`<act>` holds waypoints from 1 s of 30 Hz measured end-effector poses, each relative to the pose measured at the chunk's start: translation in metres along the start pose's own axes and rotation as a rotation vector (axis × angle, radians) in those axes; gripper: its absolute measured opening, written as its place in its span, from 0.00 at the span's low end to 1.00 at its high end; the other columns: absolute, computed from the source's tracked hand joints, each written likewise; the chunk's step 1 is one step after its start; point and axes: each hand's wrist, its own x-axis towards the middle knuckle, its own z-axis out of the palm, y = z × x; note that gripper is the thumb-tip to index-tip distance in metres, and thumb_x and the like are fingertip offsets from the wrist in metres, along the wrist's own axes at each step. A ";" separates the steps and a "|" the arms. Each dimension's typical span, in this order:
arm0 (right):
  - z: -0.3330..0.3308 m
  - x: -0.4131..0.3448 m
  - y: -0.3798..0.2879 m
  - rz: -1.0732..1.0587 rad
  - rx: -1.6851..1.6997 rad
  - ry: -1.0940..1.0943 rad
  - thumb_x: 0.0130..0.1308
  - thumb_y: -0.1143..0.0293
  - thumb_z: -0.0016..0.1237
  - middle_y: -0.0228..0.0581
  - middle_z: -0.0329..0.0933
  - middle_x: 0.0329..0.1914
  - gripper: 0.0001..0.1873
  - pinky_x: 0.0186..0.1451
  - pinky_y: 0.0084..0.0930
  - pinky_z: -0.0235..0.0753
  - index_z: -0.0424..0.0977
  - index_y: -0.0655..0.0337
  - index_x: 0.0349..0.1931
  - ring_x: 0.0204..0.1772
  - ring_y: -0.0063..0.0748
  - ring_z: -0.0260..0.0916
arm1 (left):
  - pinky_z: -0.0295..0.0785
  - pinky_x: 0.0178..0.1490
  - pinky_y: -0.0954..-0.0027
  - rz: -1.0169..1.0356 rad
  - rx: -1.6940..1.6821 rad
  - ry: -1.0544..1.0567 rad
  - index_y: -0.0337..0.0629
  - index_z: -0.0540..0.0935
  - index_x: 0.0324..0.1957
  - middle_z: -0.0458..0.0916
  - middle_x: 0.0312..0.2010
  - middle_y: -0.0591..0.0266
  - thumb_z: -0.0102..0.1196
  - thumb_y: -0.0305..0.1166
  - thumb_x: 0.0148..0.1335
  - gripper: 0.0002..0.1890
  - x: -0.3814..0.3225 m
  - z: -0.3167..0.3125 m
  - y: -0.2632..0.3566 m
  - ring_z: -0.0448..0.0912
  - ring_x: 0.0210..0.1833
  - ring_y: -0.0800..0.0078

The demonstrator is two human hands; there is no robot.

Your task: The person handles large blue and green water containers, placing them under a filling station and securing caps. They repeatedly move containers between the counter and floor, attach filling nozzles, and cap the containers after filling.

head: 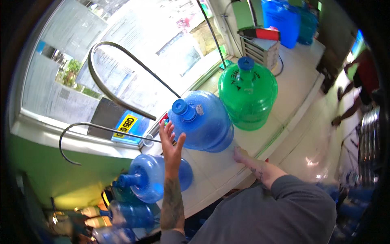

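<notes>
My left hand (pixel 172 143) is raised in front of a large blue water jug (pixel 204 122) with a blue cap, its fingers spread and nothing in them. The jug stands upright on the white tiled counter (pixel 207 174). Low by the base of that jug, my right hand (pixel 240 154) is over the counter; its fingers are partly hidden, and whether it touches the jug is unclear. A green jug (pixel 248 94) with a blue cap stands just behind, to the right. Left of my left forearm, another blue jug (pixel 149 178) has its neck pointing left.
Curved metal tubes (pixel 122 52) rise before the window. A boxy unit (pixel 260 52) with a red and black object on top, and more jugs (pixel 281 21), stand at the back. More jugs (pixel 132 213) lie lower left. A person (pixel 362 73) is at far right.
</notes>
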 end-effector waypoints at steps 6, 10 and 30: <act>-0.115 -0.046 0.091 -0.225 -0.003 -0.096 0.62 0.59 0.51 0.59 0.79 0.43 0.19 0.51 0.54 0.75 0.70 0.61 0.48 0.50 0.65 0.77 | 0.71 0.57 0.60 0.264 0.076 0.278 0.39 0.68 0.62 0.79 0.48 0.57 0.70 0.39 0.61 0.33 0.065 0.084 -0.026 0.78 0.51 0.65; -0.184 -0.053 0.184 -0.129 0.427 -0.049 0.63 0.72 0.51 0.56 0.78 0.53 0.25 0.59 0.42 0.74 0.65 0.64 0.61 0.55 0.49 0.77 | 0.77 0.49 0.57 0.223 0.170 0.416 0.43 0.69 0.55 0.84 0.37 0.55 0.71 0.39 0.58 0.30 0.061 0.085 -0.034 0.84 0.41 0.62; -0.463 0.065 -0.039 -0.593 0.022 0.491 0.62 0.53 0.59 0.42 0.84 0.40 0.21 0.49 0.39 0.75 0.80 0.60 0.46 0.44 0.40 0.79 | 0.72 0.62 0.51 0.043 0.522 0.551 0.44 0.64 0.64 0.82 0.49 0.45 0.71 0.50 0.55 0.42 -0.047 -0.017 -0.026 0.79 0.58 0.47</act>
